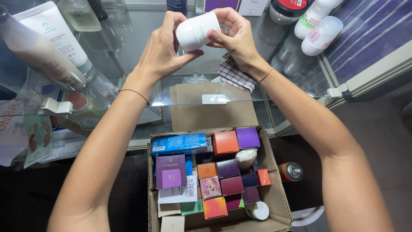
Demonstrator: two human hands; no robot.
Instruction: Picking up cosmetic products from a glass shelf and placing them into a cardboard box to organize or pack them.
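Fingers: both sets are wrapped round a small white container point(197, 31); the left hand's fingers point(169, 23) curl over its rounded end with the thumb pressed beneath, and the right hand's fingertips point(213, 35) pinch the other end.
Left hand point(161, 49): raised over the glass, closed on the white container, a thin red string round the wrist.
Right hand point(238, 41): closed on the same container from the opposite side, a thin band at the wrist.
White container: held tilted in the air between the two hands, above the glass counter point(128, 51) and touching nothing else.
Checked cloth point(234, 75): lying on the glass just under the right wrist.
Cardboard box point(274, 202): open on the floor below the counter, between the two forearms, packed tight with small cartons in orange, purple, blue and pink.
Blue carton point(178, 144): lying flat along the box's far edge.
Spray can point(290, 171): lying just outside the box's right wall.
Roll-on bottles point(319, 25): white, grouped at the counter's far right, well apart from the hands.
Large tubes point(47, 43): pale, lying at the counter's left end.
Brown paper bag point(210, 114): under the glass, behind the box.
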